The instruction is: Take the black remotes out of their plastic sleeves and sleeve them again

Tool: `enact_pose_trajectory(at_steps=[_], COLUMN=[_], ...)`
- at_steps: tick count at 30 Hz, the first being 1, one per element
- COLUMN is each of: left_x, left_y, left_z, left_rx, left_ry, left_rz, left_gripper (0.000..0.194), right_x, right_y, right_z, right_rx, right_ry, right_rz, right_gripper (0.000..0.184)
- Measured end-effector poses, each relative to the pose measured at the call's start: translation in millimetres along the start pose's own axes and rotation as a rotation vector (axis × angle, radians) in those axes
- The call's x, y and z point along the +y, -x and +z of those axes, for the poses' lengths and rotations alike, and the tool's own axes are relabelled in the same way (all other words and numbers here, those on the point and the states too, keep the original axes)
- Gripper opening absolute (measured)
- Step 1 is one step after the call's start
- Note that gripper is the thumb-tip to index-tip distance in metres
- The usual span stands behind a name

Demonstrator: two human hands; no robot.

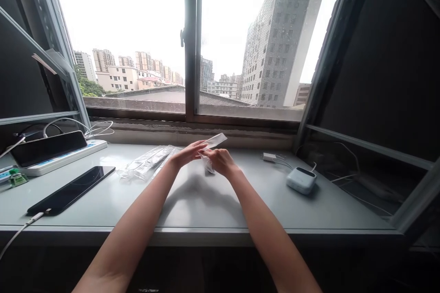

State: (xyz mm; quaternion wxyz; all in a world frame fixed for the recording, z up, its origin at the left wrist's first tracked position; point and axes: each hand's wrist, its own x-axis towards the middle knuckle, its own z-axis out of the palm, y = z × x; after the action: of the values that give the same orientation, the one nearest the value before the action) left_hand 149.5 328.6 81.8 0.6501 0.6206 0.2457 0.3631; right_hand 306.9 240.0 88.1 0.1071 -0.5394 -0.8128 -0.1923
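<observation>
Both hands meet above the middle of the white desk. A whitish, flat packet sticks up between them, and a crinkled clear part of it hangs below the fingers. My left hand is closed on the packet from the left, its fingers reaching over it. My right hand is closed too, fingers curled on the packet's lower part. What lies inside the packet I cannot make out. Just left of my left hand, several clear plastic packets lie flat on the desk.
On the left lie a black phone with a charging cable, a white power strip with a second phone leaning on it, and a small green bottle. At right are a light-blue power bank and a white charger. A window stands behind.
</observation>
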Motion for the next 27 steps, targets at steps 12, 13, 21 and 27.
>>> enact_pose_trajectory(at_steps=[12, 13, 21, 27], left_x=[5, 3, -6, -20], left_y=[-17, -17, -11, -13], left_z=[-0.5, 2.1, 64.3, 67.7], left_rx=[0.724, 0.739, 0.295, 0.366], left_ry=[0.697, 0.728, 0.762, 0.737], left_rz=[0.221, 0.237, 0.015, 0.047], left_gripper=[0.023, 0.024, 0.054, 0.052], right_x=[-11, -11, -7, -4], right_y=[2, 2, -4, -4], right_z=[-6, -5, 4, 14], right_rx=[-0.014, -0.004, 0.079, 0.121], right_ry=[0.088, 0.086, 0.108, 0.113], right_rz=[-0.03, -0.017, 0.155, 0.217], right_gripper=[0.082, 0.081, 0.064, 0.06])
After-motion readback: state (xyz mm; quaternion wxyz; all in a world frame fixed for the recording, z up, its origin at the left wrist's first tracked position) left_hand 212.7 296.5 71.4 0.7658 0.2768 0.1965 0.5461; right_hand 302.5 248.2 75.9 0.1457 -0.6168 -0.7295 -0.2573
